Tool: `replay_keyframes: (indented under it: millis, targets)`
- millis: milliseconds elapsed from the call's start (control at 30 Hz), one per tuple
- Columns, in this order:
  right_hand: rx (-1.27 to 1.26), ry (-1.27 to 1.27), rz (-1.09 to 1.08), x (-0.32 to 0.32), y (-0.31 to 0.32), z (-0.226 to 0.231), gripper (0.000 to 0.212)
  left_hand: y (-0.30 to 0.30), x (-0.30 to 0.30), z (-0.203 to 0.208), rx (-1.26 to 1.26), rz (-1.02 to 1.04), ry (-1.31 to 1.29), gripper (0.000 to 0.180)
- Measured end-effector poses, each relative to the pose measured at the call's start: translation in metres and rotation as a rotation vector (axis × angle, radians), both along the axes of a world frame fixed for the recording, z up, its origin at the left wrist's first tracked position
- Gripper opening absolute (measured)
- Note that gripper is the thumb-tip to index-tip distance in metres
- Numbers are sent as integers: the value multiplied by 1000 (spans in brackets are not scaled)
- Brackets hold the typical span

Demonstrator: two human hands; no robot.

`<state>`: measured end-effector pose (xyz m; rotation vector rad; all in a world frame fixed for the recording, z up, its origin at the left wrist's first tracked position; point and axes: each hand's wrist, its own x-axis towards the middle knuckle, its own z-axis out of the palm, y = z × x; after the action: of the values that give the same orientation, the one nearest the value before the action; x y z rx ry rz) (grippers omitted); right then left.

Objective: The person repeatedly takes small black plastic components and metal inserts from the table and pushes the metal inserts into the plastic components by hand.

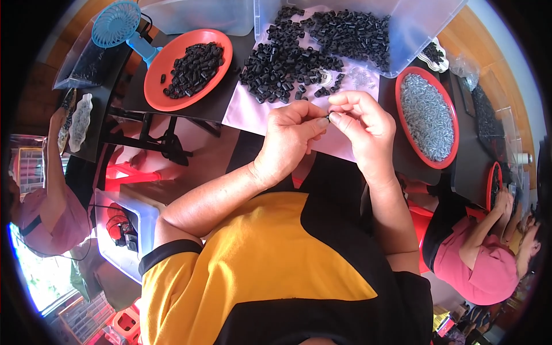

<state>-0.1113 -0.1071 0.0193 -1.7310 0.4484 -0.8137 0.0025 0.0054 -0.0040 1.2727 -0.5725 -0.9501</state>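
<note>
My left hand (291, 133) and my right hand (367, 127) meet over the near edge of a pink cloth (244, 115). Both are closed in a pinch, fingertips together on a tiny dark piece (328, 117), mostly covered by the fingers. Just beyond them lies a heap of small black plastic parts (276, 72) on the cloth, running back into a tipped clear plastic bin (402, 34). A few small clear or silvery pieces (361, 77) are scattered on the cloth beyond my right hand.
An orange-red dish (155, 95) of black parts stands left; a red dish (454, 141) of silvery pins stands right. A blue fan (117, 24) is at the far left. People in pink work at the left (54, 224) and right (477, 264). A clear bin (146, 215) sits low at left.
</note>
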Motion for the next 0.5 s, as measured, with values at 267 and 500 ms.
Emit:
replay_keyframes:
  millis: [267, 500]
  targets:
    - [-497, -28, 29, -1, -9, 4, 18, -1, -2, 6, 5, 7, 18, 10]
    - [-498, -20, 56, -1, -13, 4, 24, -1, -3, 6, 20, 18, 13, 10]
